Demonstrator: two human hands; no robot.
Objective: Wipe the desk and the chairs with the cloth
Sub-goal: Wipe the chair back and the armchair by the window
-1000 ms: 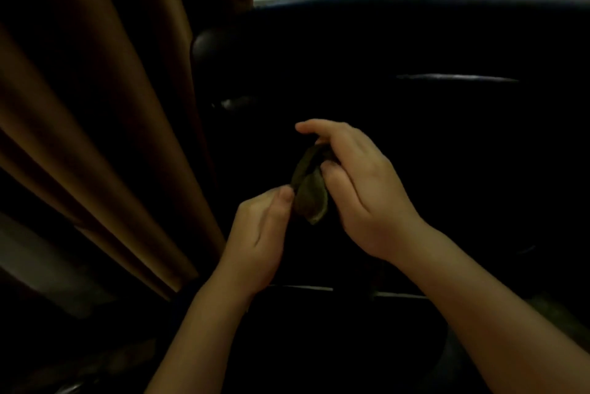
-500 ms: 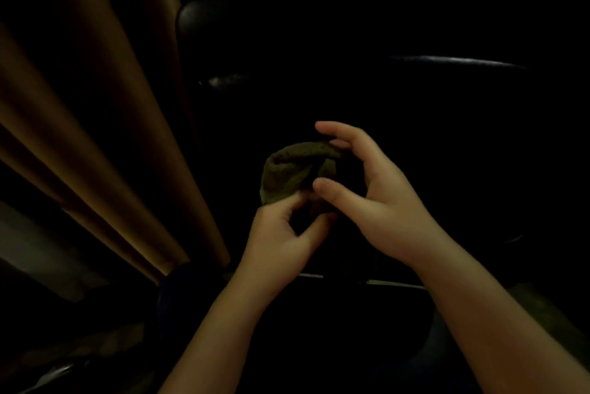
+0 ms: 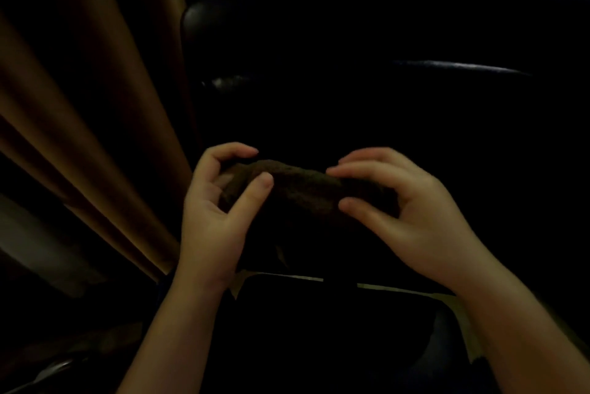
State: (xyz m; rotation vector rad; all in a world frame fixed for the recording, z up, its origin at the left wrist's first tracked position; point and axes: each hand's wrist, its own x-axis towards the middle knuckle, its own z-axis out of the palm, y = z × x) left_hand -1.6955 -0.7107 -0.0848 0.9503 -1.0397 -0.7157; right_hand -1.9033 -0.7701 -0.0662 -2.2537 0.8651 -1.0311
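Mid-frame, left hand and right hand each pinch the dark olive terry cloth; seemingly bunched, so it may wipe the black leather chair unevenly.

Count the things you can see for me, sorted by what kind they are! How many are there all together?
Hands: 2, the left hand and the right hand
Cloths: 1, the dark cloth held by both hands
Chairs: 1, the black chair behind the hands
Curtains: 1, the brown curtain on the left
Total: 5
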